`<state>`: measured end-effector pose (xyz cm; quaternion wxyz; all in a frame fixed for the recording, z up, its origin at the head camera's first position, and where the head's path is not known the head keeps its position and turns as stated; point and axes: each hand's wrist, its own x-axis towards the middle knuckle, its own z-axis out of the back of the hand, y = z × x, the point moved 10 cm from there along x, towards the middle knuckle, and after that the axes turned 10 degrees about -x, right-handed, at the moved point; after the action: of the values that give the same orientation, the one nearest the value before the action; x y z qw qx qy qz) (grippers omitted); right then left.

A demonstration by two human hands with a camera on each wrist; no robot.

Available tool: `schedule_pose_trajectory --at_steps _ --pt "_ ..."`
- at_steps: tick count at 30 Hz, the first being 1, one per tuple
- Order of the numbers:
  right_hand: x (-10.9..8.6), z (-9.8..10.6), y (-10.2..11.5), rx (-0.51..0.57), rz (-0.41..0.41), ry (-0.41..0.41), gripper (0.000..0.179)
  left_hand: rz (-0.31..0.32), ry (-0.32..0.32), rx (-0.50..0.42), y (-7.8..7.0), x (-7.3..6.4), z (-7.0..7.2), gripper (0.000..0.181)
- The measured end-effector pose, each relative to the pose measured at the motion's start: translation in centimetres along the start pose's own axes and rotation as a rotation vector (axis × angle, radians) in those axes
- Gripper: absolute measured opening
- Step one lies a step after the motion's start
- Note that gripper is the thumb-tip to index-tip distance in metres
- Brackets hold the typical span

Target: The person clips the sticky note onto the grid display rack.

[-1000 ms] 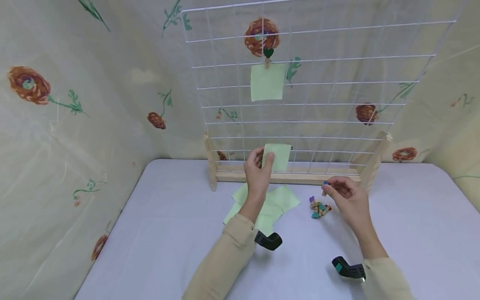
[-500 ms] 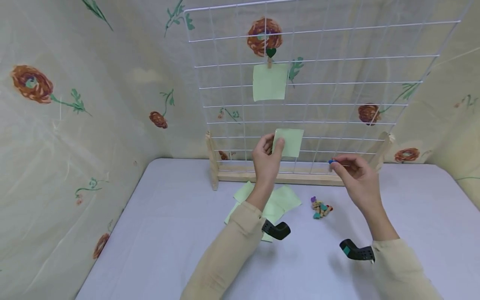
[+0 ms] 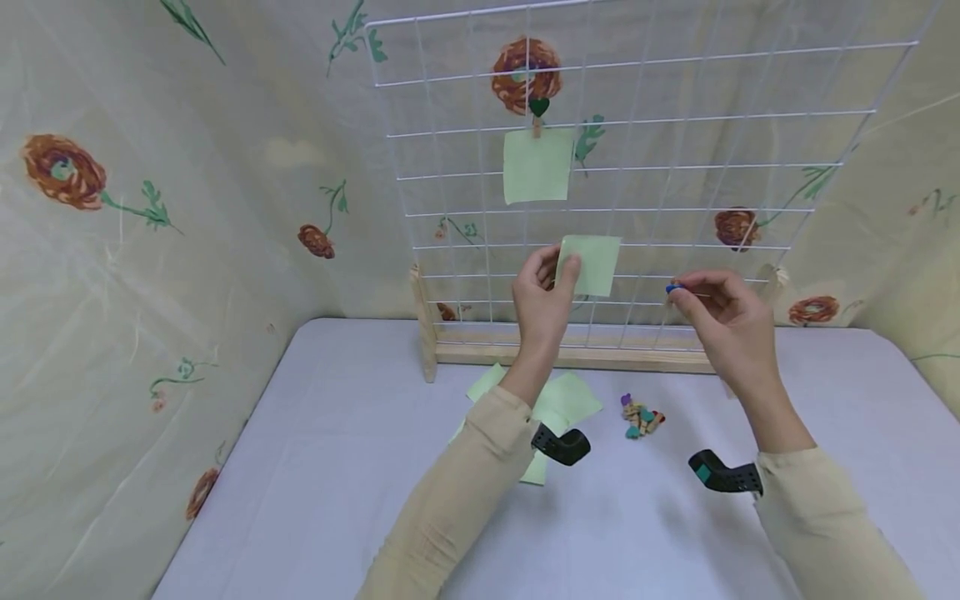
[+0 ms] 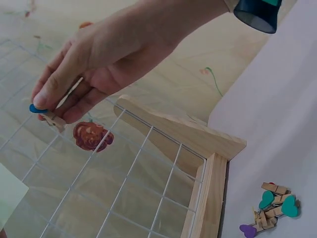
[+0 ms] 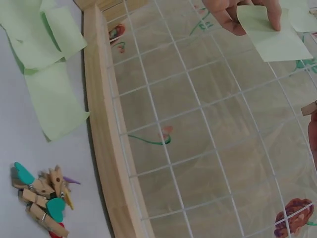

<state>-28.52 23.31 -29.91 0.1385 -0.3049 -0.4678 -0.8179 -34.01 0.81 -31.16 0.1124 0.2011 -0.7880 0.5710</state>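
Note:
Between thumb and fingers, my left hand [image 3: 542, 300] pinches a green paper square [image 3: 590, 265] in front of the white wire grid [image 3: 637, 244]. To its right, my right hand [image 3: 731, 329] pinches a small wooden clothespin [image 4: 53, 120] topped with a blue piece [image 3: 673, 287]. The two hands are apart, and the clothespin does not touch the paper. Higher on the grid hangs another green paper square [image 3: 537, 171], held at its top by a clothespin with a dark green heart [image 3: 538, 108]. In the right wrist view only a sliver of the right hand shows at the edge.
Loose green paper squares [image 3: 570, 398] lie on the white-covered table [image 3: 300, 467], partly behind the left forearm. Right of them is a small pile of clothespins [image 5: 42, 198] with coloured hearts. A wooden base [image 3: 630, 358] holds the grid up. Flower-printed cloth [image 3: 150, 292] surrounds the table.
Both hands have risen from near the table toward the grid and shifted right, carrying the green paper square and the blue-topped clothespin. The hanging square and the clothespin pile stay put.

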Motion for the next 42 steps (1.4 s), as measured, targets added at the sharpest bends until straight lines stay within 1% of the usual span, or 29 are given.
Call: schedule_pose_trajectory --at_steps 3,5,10,13,17,22,27,31,37,42 --pt "0.5 0.0 0.4 -0.002 0.000 -0.004 0.024 -0.009 0.005 -0.001 -0.2 0.1 -0.2 0.025" --pt "0.9 0.0 0.8 0.001 0.014 -0.005 0.024 -0.014 0.006 -0.004 -0.3 0.3 -0.4 0.025" --pt "1.7 0.4 2.1 0.033 0.091 -0.032 0.023 -0.017 0.016 0.000 -0.7 0.6 -1.0 0.027" --pt "2.0 0.6 2.6 0.038 0.111 -0.049 0.022 -0.015 0.018 0.007 -0.8 0.7 -1.3 0.027" --pt "2.5 0.7 2.8 0.020 0.095 -0.047 0.022 -0.007 0.011 0.018 -0.9 0.8 -1.6 0.025" --pt "3.2 1.1 3.3 0.012 0.078 -0.060 0.024 -0.040 0.027 0.026 -1.3 1.3 -2.2 0.025" --pt "3.9 1.7 4.7 0.039 0.105 -0.074 0.023 -0.049 0.052 0.047 -1.6 1.7 -2.8 0.026" --pt "4.4 2.1 5.6 0.039 0.120 -0.078 0.022 -0.053 0.056 0.048 -1.9 1.9 -3.2 0.026" --pt "5.4 2.6 6.0 -0.015 0.118 -0.083 0.023 -0.067 0.055 0.035 -2.5 2.3 -3.9 0.025" --pt "6.3 2.9 6.2 -0.029 0.129 -0.097 0.023 -0.078 0.063 0.024 -3.0 2.5 -4.5 0.024"
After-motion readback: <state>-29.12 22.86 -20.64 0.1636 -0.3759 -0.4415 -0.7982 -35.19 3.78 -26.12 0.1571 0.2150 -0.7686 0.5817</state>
